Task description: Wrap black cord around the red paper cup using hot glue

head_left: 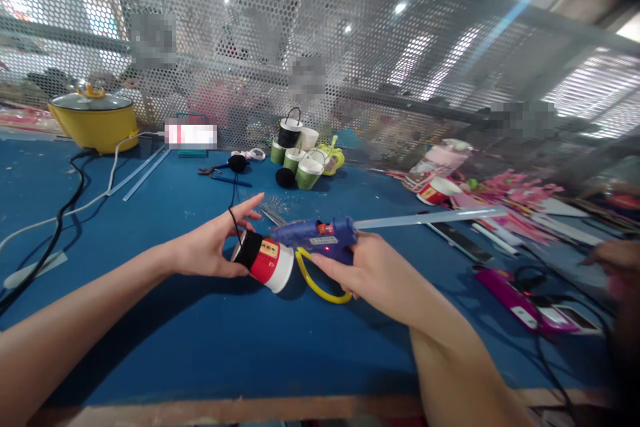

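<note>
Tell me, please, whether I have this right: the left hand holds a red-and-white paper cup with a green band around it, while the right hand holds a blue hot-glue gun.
Not quite: the head view shows that the band is black, not green. The left hand does hold the red-and-white paper cup, and the right hand the blue hot-glue gun.

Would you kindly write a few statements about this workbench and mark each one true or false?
1. The right hand holds a blue glue gun. True.
2. The left hand holds the pliers. False: the left hand holds a red-and-white cup; the pliers lie on the table.
3. A long clear glue stick extends from the gun's back. True.
4. The lidded pot is purple. False: the pot is yellow.
5. Green-and-white cups stand beyond the hands. True.
</note>
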Motion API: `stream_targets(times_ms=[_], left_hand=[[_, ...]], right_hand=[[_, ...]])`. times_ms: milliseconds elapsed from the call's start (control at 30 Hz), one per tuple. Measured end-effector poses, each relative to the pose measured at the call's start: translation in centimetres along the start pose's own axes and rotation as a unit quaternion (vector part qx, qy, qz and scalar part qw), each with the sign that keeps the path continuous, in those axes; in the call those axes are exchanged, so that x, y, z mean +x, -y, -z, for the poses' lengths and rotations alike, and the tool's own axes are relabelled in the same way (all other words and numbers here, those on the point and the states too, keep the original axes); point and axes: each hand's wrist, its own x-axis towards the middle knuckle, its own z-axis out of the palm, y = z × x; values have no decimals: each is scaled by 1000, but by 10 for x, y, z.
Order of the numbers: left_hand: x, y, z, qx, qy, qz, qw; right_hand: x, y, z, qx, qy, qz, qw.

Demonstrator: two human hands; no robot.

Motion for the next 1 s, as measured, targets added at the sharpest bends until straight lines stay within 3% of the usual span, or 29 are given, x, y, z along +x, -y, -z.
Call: stream_targets(times_ms=[167,367,1000], left_hand=[[0,0,0,-7,0,14,1000],[-1,1,1,-15,-1,20,1000],[1,2,0,-7,-8,25,1000]], right_hand=[[-5,2,0,38,20,24,999],[-3,2,0,11,-15,43,999],[-8,1,-3,-3,1,90,996]])
